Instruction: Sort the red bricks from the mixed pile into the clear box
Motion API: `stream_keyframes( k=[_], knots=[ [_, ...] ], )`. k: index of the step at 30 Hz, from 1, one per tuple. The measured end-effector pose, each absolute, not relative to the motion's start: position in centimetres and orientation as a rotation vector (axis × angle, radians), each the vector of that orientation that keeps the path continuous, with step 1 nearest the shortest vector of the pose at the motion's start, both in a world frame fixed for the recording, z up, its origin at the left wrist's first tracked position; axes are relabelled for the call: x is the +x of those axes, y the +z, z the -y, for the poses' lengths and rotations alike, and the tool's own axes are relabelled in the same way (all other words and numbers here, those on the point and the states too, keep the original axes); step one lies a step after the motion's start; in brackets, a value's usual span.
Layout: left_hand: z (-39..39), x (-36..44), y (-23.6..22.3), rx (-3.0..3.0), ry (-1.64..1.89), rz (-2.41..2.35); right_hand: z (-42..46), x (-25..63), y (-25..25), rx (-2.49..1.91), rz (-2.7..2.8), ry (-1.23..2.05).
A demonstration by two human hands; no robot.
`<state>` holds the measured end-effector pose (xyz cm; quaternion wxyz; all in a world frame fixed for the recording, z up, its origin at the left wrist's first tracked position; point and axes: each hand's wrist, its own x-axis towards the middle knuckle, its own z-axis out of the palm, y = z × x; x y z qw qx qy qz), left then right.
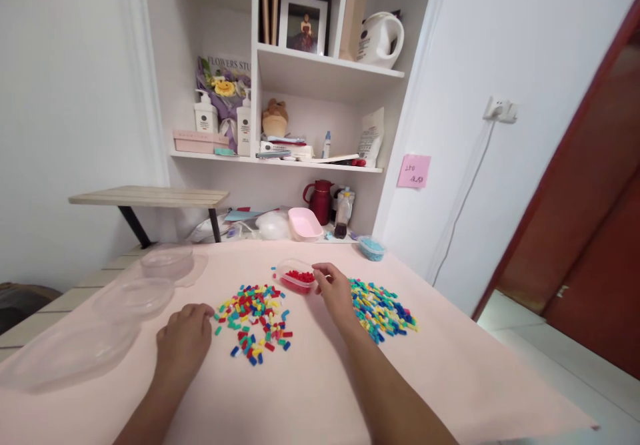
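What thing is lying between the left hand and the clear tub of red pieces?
In the head view, a loose pile of small multicoloured pieces lies between the left hand and the clear tub.

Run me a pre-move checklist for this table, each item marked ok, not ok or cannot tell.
1. Clear plastic container upright on the table: ok, with red pieces inside.
2. Right hand at the container: ok, fingertips at its right side.
3. Right hand's grip free of pieces: cannot tell, the fingers hide it.
4. Left hand clear of the left pile: not ok, fingertips are right at its left edge.
5. Left pile free of red: not ok, red lies mixed among other colors.
6. Left pile separate from the right pile: ok, bare table between them.
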<state>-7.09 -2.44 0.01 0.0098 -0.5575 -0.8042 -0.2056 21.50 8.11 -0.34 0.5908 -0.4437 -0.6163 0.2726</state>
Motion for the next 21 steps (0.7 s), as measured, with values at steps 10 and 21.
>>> stream_keyframes(
  k=[10,21],
  knots=[
    [2.6,-6.9,0.2,-1.747,-0.639,2.505,-4.9,20.7,0.6,-0.985,2.023,0.671],
    [2.5,-7.1,0.1,-1.747,-0.657,2.503,-4.2,20.6,0.0,-0.931,2.287,0.652]
  ],
)
